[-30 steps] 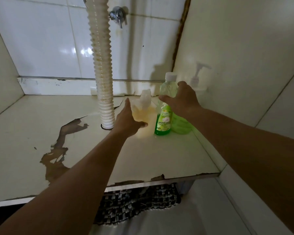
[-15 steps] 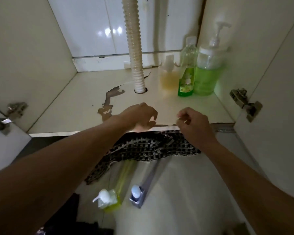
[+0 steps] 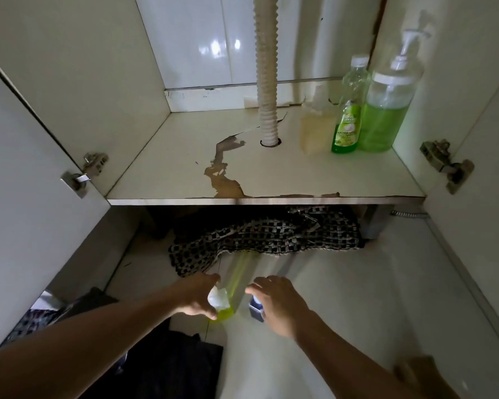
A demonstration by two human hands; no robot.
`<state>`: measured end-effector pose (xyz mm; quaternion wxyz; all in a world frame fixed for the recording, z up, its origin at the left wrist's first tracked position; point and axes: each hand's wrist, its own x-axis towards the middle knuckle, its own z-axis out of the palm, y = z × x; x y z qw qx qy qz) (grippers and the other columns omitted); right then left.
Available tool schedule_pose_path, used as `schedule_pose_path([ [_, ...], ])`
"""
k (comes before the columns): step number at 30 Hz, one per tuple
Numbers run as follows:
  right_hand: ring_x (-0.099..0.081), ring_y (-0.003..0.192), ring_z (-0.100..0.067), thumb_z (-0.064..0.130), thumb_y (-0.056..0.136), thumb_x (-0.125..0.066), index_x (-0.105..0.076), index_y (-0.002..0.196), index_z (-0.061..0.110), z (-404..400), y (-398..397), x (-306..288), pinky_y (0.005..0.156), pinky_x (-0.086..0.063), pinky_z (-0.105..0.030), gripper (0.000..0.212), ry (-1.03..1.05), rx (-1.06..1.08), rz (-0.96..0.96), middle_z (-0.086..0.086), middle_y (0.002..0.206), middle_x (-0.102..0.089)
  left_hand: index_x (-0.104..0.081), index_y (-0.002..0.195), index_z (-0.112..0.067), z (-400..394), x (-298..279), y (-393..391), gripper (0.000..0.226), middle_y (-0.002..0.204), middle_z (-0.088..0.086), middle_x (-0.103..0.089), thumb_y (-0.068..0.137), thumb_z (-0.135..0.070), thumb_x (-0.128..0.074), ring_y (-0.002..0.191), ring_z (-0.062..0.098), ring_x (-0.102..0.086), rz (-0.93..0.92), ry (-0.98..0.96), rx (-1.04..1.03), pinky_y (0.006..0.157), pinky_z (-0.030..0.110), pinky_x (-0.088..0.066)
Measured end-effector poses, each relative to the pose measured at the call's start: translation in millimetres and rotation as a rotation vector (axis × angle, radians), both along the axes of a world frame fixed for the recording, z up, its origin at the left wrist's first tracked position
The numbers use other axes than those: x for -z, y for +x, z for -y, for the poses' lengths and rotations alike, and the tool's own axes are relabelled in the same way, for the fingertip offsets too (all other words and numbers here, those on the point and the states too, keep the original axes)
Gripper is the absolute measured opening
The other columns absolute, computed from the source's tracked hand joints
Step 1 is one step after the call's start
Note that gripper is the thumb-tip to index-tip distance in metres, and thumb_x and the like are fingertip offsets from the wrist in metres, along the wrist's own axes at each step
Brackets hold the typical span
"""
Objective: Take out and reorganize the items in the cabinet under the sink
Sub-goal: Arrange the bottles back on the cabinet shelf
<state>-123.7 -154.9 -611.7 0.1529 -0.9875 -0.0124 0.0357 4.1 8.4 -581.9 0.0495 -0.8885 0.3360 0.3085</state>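
Beneath the sink, both cabinet doors stand open around a peeling shelf (image 3: 185, 156) pierced by a ribbed drain hose (image 3: 267, 82). Three containers already stand grouped at its far right: a pale amber bottle (image 3: 314, 131), a slim green bottle (image 3: 347, 125) and a large pump dispenser (image 3: 386, 110). Two more wait on the floor, near, beside a checkered cloth (image 3: 265, 234). Left hand (image 3: 198, 296) curls around a yellow-green bottle (image 3: 228, 300); right hand (image 3: 277, 303) reaches over a small dark bottle (image 3: 256, 309), its grip hidden. Judging by this, reorganizing is about halfway done.
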Motion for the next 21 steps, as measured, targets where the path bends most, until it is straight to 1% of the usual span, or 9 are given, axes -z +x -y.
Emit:
schedule_pose_path([
  [3,-0.066,0.073,-0.026,0.016,0.069,-0.072,-0.066,0.082,0.017,-1,3,0,0.074,-0.048,-0.035,0.014,-0.113,0.091,0.061,-0.003,0.078,-0.069,-0.047,0.127,-0.020,-3,16,-4,0.058,0.123,0.006,-0.056,0.077,-0.027,-0.075,0.103,0.019,-0.055,0.059,-0.080,-0.056,0.079,0.026,-0.047],
  [4,-0.066,0.072,-0.026,0.015,0.070,-0.072,-0.066,0.081,0.018,0,3,-3,0.076,-0.047,-0.036,0.013,-0.129,0.133,0.037,-0.002,0.076,-0.069,-0.048,0.126,-0.020,-3,18,-4,0.055,0.122,0.006,-0.056,0.077,-0.024,-0.074,0.100,0.019,-0.055,0.068,-0.104,-0.067,0.078,0.025,-0.048],
  [7,-0.062,0.095,-0.026,0.016,0.088,-0.055,-0.060,0.101,0.015,5,4,-7,0.092,-0.034,-0.039,0.015,-0.176,0.205,-0.036,-0.005,0.096,-0.070,-0.046,0.125,-0.019,0,20,-4,0.053,0.117,0.006,-0.057,0.078,-0.019,-0.071,0.093,0.018,-0.055,0.059,-0.146,-0.059,0.074,0.029,-0.051],
  [9,-0.061,0.101,-0.026,0.023,0.091,-0.049,-0.058,0.108,0.014,10,2,-11,0.093,-0.031,-0.038,0.021,-0.223,0.247,-0.083,-0.007,0.103,-0.068,-0.046,0.123,-0.019,4,19,-5,0.053,0.116,0.005,-0.057,0.077,-0.019,-0.071,0.093,0.018,-0.055,0.049,-0.172,-0.044,0.073,0.029,-0.051],
  [12,-0.062,0.100,-0.026,0.033,0.091,-0.049,-0.060,0.106,0.013,23,-3,-21,0.090,-0.035,-0.035,0.027,-0.193,0.325,-0.146,-0.007,0.107,-0.067,-0.048,0.121,-0.019,20,10,-3,0.050,0.116,0.004,-0.057,0.078,-0.021,-0.072,0.091,0.014,-0.051,0.038,-0.242,0.000,0.063,0.021,-0.041],
  [15,-0.062,0.103,-0.029,0.040,0.088,-0.049,-0.062,0.105,0.011,48,-8,-40,0.085,-0.043,-0.032,0.036,-0.117,0.374,-0.211,-0.010,0.110,-0.065,-0.053,0.116,-0.020,42,-9,2,0.044,0.115,0.002,-0.060,0.077,-0.022,-0.074,0.092,0.012,-0.051,0.036,-0.336,0.053,0.069,0.021,-0.040],
  [17,-0.063,0.100,-0.029,0.044,0.083,-0.050,-0.065,0.096,0.011,68,-7,-58,0.077,-0.045,-0.032,0.038,-0.077,0.376,-0.282,-0.010,0.103,-0.065,-0.055,0.115,-0.019,59,-28,6,0.044,0.115,0.002,-0.061,0.076,-0.022,-0.075,0.095,0.011,-0.052,0.025,-0.388,0.078,0.074,0.021,-0.041],
  [19,-0.063,0.085,-0.023,0.041,0.082,-0.057,-0.063,0.081,0.015,86,-5,-84,0.068,-0.042,-0.028,0.027,-0.018,0.405,-0.337,-0.005,0.086,-0.063,-0.056,0.113,-0.020,77,-53,11,0.043,0.111,-0.001,-0.061,0.075,-0.020,-0.076,0.096,0.010,-0.052,0.008,-0.420,0.132,0.072,0.021,-0.040],
  [21,-0.058,0.076,-0.016,0.039,0.085,-0.059,-0.063,0.084,0.016,101,0,-117,0.066,-0.043,-0.027,0.023,0.001,0.396,-0.361,-0.002,0.083,-0.062,-0.056,0.103,-0.025,93,-80,17,0.037,0.098,-0.008,-0.059,0.072,-0.021,-0.077,0.093,0.010,-0.054,-0.011,-0.455,0.191,0.068,0.021,-0.039],
])
